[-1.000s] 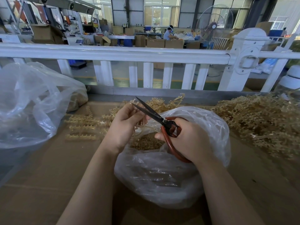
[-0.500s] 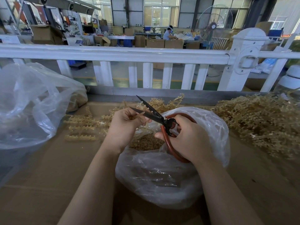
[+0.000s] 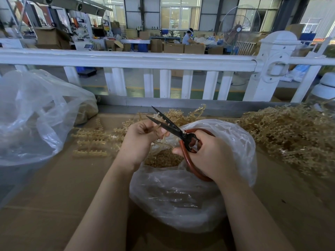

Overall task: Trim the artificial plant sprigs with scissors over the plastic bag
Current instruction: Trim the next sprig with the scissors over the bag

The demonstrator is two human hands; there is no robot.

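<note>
Trimmings (image 3: 163, 158) fill plastic bag (image 3: 181, 196); right hand (image 3: 208, 156) grips scissors (image 3: 174, 129), left hand (image 3: 139, 140) pinches sprig (image 3: 157, 115).

Cardboard-covered table (image 3: 54, 205) carries plastic bag (image 3: 181, 205), loose sprigs (image 3: 290, 138), larger bag (image 3: 32, 115).

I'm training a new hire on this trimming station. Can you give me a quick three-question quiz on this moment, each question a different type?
1. True or false: the scissors are held in the left hand.
2. Multiple choice: the scissor blades are (A) open, (B) fully closed, (C) lying on the table.
3. Short answer: what lies directly below the hands to catch the trimmings?

Key
1. False. The right hand grips the red handles; the left hand holds a sprig at the blades.
2. A. The two black blades are spread apart around the sprig.
3. The open plastic bag, with cut pieces already inside.
</note>
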